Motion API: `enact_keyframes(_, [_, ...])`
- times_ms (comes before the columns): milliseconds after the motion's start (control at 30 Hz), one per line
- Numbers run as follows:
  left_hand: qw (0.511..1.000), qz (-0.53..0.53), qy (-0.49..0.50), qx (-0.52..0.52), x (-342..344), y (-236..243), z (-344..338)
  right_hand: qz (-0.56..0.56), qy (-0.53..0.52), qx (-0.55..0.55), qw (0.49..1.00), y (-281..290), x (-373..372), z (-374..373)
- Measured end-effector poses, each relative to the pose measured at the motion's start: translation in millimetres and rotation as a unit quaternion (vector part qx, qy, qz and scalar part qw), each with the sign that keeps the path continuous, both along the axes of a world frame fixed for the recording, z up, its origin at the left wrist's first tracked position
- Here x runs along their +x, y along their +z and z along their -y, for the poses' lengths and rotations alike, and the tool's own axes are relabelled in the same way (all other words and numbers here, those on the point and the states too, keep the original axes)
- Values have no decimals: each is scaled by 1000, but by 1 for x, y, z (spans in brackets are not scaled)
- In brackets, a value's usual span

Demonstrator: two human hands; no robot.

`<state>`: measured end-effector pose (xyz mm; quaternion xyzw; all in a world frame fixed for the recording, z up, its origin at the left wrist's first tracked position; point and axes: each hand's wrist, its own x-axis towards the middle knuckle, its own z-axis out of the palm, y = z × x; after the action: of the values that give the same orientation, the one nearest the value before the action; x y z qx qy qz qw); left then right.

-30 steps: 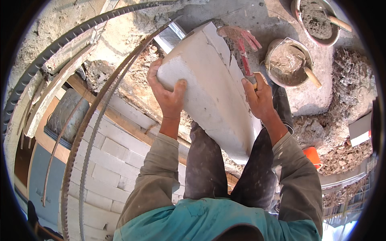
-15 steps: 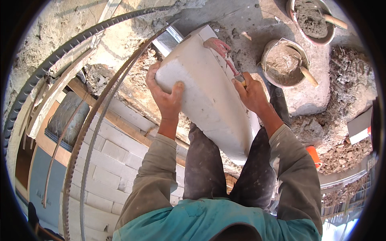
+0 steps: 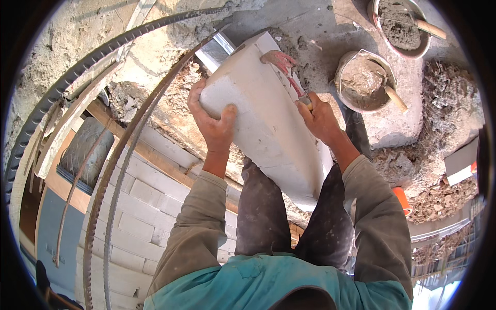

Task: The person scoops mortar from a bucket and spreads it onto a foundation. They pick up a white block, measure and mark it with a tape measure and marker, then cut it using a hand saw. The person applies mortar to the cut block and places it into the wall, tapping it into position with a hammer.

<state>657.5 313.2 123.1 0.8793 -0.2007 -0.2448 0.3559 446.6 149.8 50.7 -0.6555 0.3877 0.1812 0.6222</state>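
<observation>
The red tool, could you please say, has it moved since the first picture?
Yes: leftward and slightly down in the view, away from the nearer bucket.

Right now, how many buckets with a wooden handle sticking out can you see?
2: the nearer bucket sits beyond the right hand, toward the right; the farther bucket is past it, at the upper right. Others could be hidden.

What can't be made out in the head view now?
Head view: handle end of the red tool, hidden by the right hand.
Head view: underside of the white block, hidden by the block itself.
Head view: top of the far bucket, cut off by the upper picture edge.
</observation>
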Motion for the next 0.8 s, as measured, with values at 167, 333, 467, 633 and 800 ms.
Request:
enact_keyframes(167, [1000,18,6,-12,-6,4,1,4,-50,13,999,14,0,-5])
enact_keyframes(333, [1000,21,-10,-5,-6,4,3,-16,-62,37,997,19,1,1])
enact_keyframes(467, [1000,15,7,6,-4,5,6,-13,-42,28,999,13,-4,-1])
enact_keyframes(633, [999,-13,42,-24,-3,0,1,-53,-194,107,974,34,-8,9])
enact_keyframes(800, [999,4,53,1,-8,10,9,-75,-211,83,971,63,-44,35])
